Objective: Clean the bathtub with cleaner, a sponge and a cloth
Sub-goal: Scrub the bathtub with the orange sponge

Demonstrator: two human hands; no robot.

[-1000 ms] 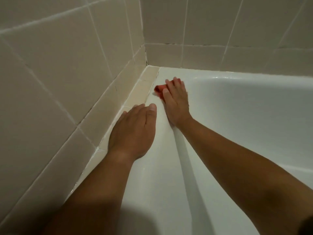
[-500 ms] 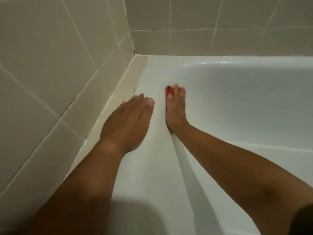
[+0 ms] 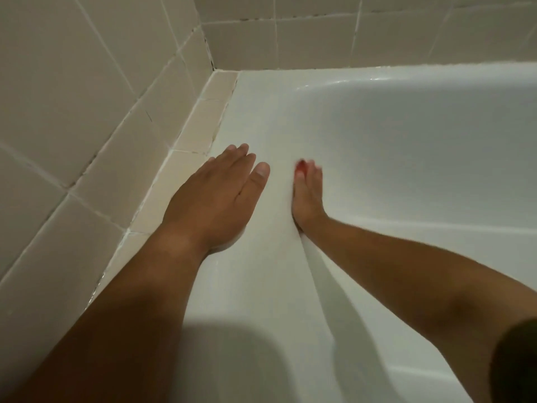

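Note:
The white bathtub (image 3: 263, 100) fills the right and the bottom of the view. My left hand (image 3: 215, 196) lies flat, palm down, on the tub's wide left rim, with its fingers straight. My right hand (image 3: 308, 196) presses a small red wiping piece (image 3: 301, 167) against the top of the tub's inner wall, just over the rim's edge. Its fingers are straight and blurred. Only a red tip shows past the fingertips, so I cannot tell whether it is the sponge or the cloth.
Beige wall tiles (image 3: 87, 82) rise on the left and at the back and meet in the far corner. A narrow tiled ledge (image 3: 200, 123) with dark grout runs between the left wall and the tub rim. The tub's basin (image 3: 421, 158) drops away to the right.
My right hand has slid the red piece back towards me along the inner edge, away from the far corner. Less red shows now. My left hand stays flat on the rim.

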